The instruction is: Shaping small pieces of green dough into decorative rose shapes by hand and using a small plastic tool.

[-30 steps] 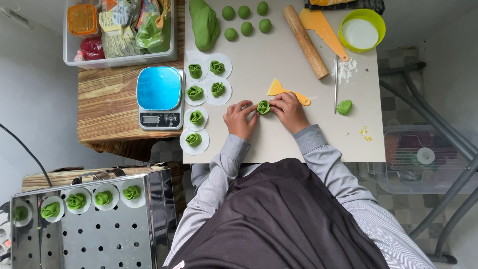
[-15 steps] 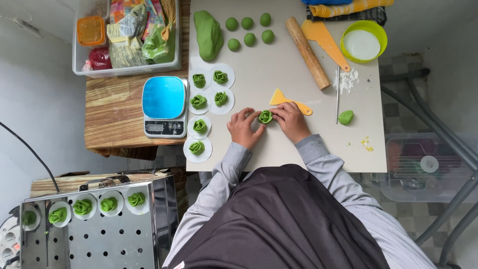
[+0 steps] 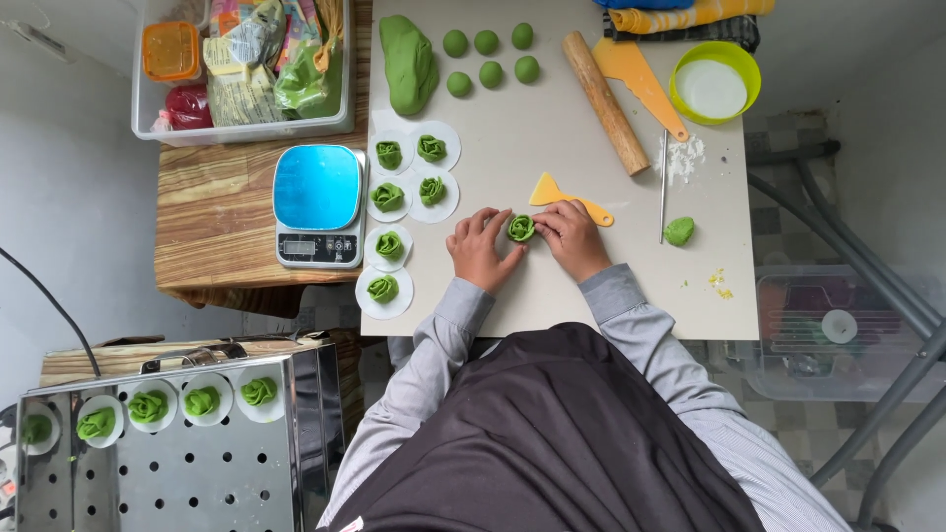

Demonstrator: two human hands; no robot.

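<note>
A green rose-shaped dough bun [image 3: 520,229] sits on the white work board [image 3: 591,286], pinched between both hands. My left hand [image 3: 480,251] cups its left side and my right hand [image 3: 572,239] presses its right side. Left of the hands, several finished green rose buns [image 3: 390,244] rest on white paper rounds. A small yellow scraper [image 3: 567,198] lies just behind my right hand.
A big green dough lump [image 3: 408,63], several dough balls [image 3: 490,57], a wooden rolling pin [image 3: 603,88], an orange scraper [image 3: 642,83], a yellow-green bowl [image 3: 713,83] and a small dough piece [image 3: 679,232] lie on the board. Blue scale [image 3: 317,204] and steamer tray [image 3: 168,443] at left.
Both hands stay on the bun, fingers shifting slightly around it. The view has drifted a little; nothing else has moved.
</note>
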